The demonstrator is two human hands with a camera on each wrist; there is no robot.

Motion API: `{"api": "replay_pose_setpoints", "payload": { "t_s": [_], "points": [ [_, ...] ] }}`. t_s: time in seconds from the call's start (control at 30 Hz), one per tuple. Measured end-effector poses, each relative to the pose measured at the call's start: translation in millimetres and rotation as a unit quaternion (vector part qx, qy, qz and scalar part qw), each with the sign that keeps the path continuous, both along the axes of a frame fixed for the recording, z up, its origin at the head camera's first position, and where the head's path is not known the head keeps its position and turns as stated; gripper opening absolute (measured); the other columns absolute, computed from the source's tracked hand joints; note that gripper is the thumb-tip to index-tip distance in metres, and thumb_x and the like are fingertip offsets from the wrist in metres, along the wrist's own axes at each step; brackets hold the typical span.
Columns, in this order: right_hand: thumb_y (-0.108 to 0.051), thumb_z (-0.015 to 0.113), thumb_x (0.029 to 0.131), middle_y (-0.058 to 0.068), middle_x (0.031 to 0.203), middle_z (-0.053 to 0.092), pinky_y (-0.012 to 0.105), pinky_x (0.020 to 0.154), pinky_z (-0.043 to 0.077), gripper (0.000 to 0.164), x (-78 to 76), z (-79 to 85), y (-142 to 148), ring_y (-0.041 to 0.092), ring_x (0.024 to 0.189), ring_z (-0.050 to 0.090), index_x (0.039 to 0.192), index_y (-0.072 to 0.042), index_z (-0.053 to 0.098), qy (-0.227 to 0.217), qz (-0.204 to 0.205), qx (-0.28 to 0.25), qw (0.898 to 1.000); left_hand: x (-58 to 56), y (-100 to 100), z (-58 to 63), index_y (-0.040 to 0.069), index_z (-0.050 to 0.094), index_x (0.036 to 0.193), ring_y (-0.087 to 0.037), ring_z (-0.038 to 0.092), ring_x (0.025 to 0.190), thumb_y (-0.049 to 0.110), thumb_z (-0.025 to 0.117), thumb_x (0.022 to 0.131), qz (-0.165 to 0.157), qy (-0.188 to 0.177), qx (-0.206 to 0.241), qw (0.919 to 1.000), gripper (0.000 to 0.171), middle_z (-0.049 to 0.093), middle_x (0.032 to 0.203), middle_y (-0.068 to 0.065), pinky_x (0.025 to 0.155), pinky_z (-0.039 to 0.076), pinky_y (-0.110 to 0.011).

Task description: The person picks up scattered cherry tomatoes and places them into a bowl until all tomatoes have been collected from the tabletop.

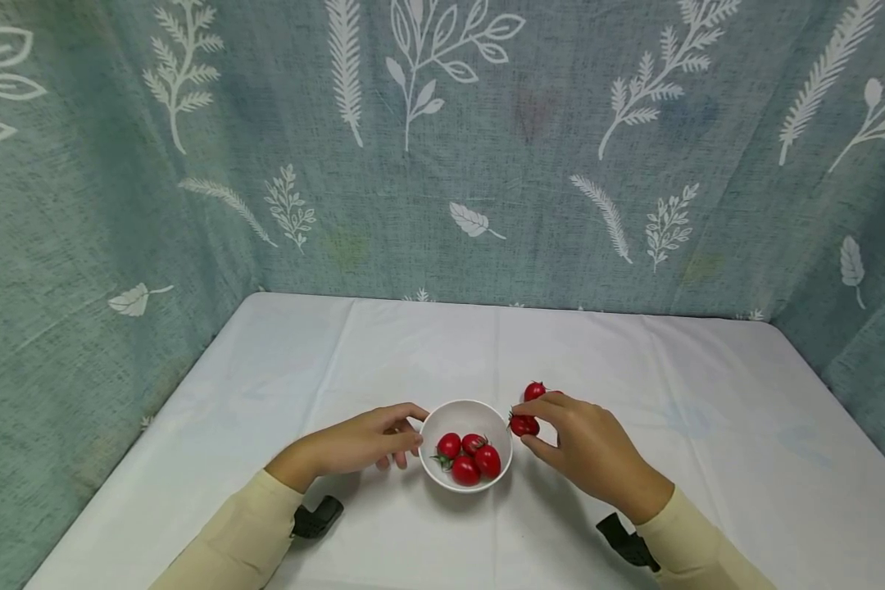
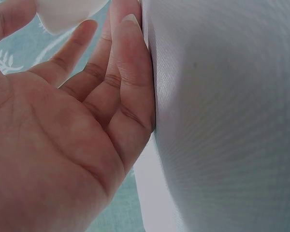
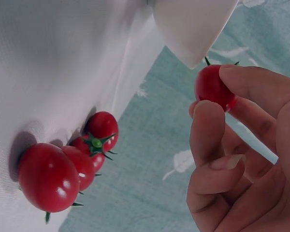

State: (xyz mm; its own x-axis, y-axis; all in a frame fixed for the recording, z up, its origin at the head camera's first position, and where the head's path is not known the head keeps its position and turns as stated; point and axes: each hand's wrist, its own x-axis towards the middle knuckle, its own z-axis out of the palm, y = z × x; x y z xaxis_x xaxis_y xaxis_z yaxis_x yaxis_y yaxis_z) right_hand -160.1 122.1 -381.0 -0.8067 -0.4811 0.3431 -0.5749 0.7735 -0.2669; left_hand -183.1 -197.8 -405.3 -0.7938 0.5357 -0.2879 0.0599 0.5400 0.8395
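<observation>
A white bowl (image 1: 457,414) with several red cherry tomatoes (image 1: 465,470) in it stands on the cloth. Beside its left rim is my left hand (image 1: 354,445), index fingertip and thumb right at the bowl; its other fingers are loosely bent by the tabletop in the left wrist view. My right hand (image 1: 593,447) pinches one cherry tomato (image 3: 210,89) between thumb and fingertips, off the table and close to the bowl's right side. Several more loose tomatoes (image 3: 48,178) with green stems lie clustered on the cloth, partly hidden behind the right hand in the head view.
A white cloth (image 1: 413,344) with faint creases covers the table. Behind it and at both sides hangs a blue-green curtain (image 1: 516,188) printed with white leaves. Dark wrist devices (image 1: 317,518) sit below both sleeves.
</observation>
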Motion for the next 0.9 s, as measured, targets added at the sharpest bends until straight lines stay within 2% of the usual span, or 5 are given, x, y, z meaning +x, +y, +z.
{"api": "replay_pose_setpoints", "payload": {
  "t_s": [0.2, 0.43, 0.53, 0.67, 0.9],
  "points": [
    [-0.019, 0.085, 0.079, -0.002, 0.108, 0.073, 0.023, 0.065, 0.051, 0.036, -0.9, 1.9, -3.1, 0.013, 0.089, 0.07, 0.113, -0.023, 0.074, 0.01, 0.011, -0.007, 1.0, 0.0, -0.3, 0.6, 0.018, 0.053, 0.137, -0.021, 0.064, 0.087, 0.037, 0.054, 0.102, 0.0, 0.0, 0.001, 1.0, 0.04, 0.064, 0.103, -0.007, 0.074, 0.053, -0.036],
    [-0.023, 0.085, 0.08, -0.004, 0.107, 0.074, 0.029, 0.07, 0.057, 0.036, -1.3, 2.2, -10.6, 0.013, 0.095, 0.071, 0.114, -0.022, 0.074, 0.016, 0.022, -0.003, 1.0, 0.5, 0.3, 1.2, 0.018, 0.053, 0.137, -0.021, 0.064, 0.087, 0.037, 0.054, 0.102, -0.001, 0.0, 0.002, 1.0, 0.04, 0.064, 0.104, -0.008, 0.074, 0.053, -0.036],
    [-0.023, 0.085, 0.08, -0.005, 0.107, 0.074, 0.029, 0.072, 0.057, 0.037, -2.0, 1.2, -14.3, 0.011, 0.093, 0.07, 0.115, -0.022, 0.073, 0.014, 0.028, -0.003, 1.0, 0.4, 0.6, 1.3, 0.017, 0.053, 0.137, -0.021, 0.064, 0.087, 0.037, 0.054, 0.102, -0.001, 0.0, 0.003, 1.0, 0.04, 0.065, 0.105, -0.01, 0.074, 0.053, -0.036],
    [-0.024, 0.085, 0.08, -0.006, 0.106, 0.073, 0.028, 0.071, 0.057, 0.038, -2.3, 0.2, -19.8, 0.011, 0.09, 0.07, 0.116, -0.023, 0.073, 0.004, 0.034, -0.003, 0.999, 0.1, 0.7, 1.0, 0.017, 0.053, 0.137, -0.021, 0.065, 0.087, 0.036, 0.055, 0.102, 0.001, -0.001, 0.002, 1.0, 0.04, 0.065, 0.105, -0.01, 0.074, 0.053, -0.036],
    [-0.028, 0.082, 0.083, -0.005, 0.109, 0.073, 0.03, 0.076, 0.059, 0.036, -0.3, 1.2, -32.4, 0.011, 0.097, 0.071, 0.118, -0.024, 0.072, -0.029, 0.038, 0.009, 0.999, 0.1, 0.4, 1.6, 0.017, 0.053, 0.137, -0.021, 0.065, 0.087, 0.036, 0.054, 0.102, 0.0, -0.002, 0.002, 1.0, 0.04, 0.065, 0.105, -0.009, 0.074, 0.053, -0.036]
  ]
}}
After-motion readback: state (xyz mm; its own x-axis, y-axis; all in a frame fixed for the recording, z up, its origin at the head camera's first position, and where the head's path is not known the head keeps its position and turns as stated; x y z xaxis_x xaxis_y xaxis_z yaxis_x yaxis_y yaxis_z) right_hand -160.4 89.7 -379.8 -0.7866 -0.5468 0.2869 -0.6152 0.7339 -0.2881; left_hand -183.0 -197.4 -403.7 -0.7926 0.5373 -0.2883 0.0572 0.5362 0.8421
